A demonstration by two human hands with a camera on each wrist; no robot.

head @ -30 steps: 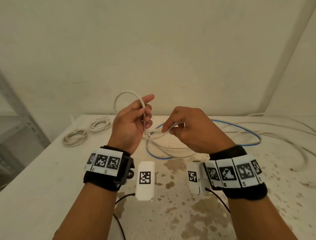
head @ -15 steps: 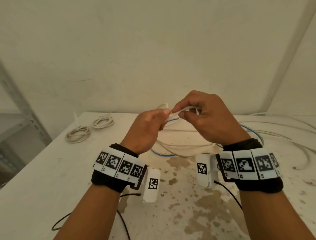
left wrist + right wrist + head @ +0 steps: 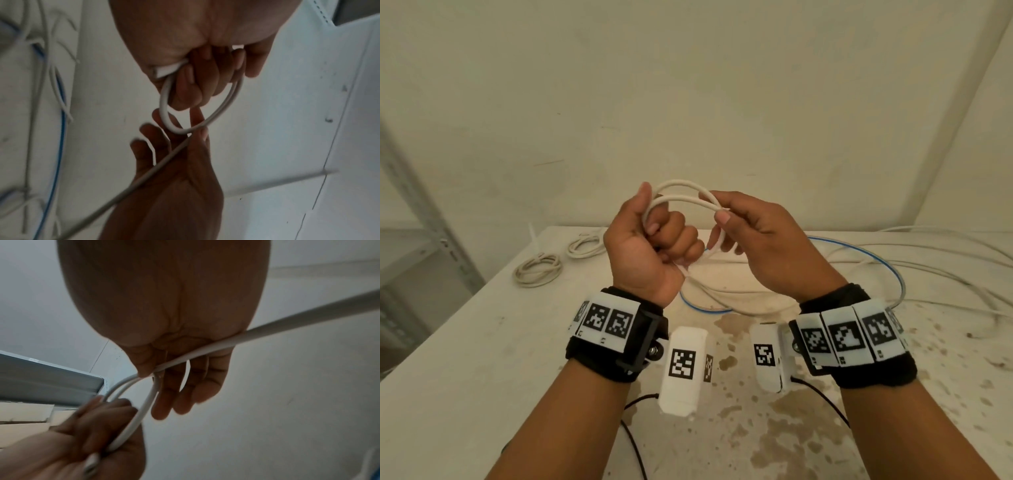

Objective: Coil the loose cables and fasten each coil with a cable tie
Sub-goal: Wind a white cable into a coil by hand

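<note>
I hold a white cable [image 3: 681,192] above the table, wound into two small loops. My left hand [image 3: 654,240] is a fist round the base of the loops, thumb up against them; the left wrist view shows the loop [image 3: 197,113] hanging from its curled fingers. My right hand [image 3: 750,233] pinches the cable between thumb and forefinger at the loops' right side, and the cable [image 3: 205,350] runs across its palm and away. The rest of the cable trails down to a loose heap of white and blue cables [image 3: 825,267] on the table.
Two finished white coils [image 3: 537,269] [image 3: 585,245] lie at the table's back left, with a white cable tie [image 3: 533,236] sticking up beside them. A metal shelf frame [image 3: 421,205] stands left of the stained white table [image 3: 482,342]. Thin black wires [image 3: 633,442] run near my forearms.
Both hands have risen and a second loop has been laid beside the first. The left hand has closed into a fist round the loops, and the right hand has slid along the cable.
</note>
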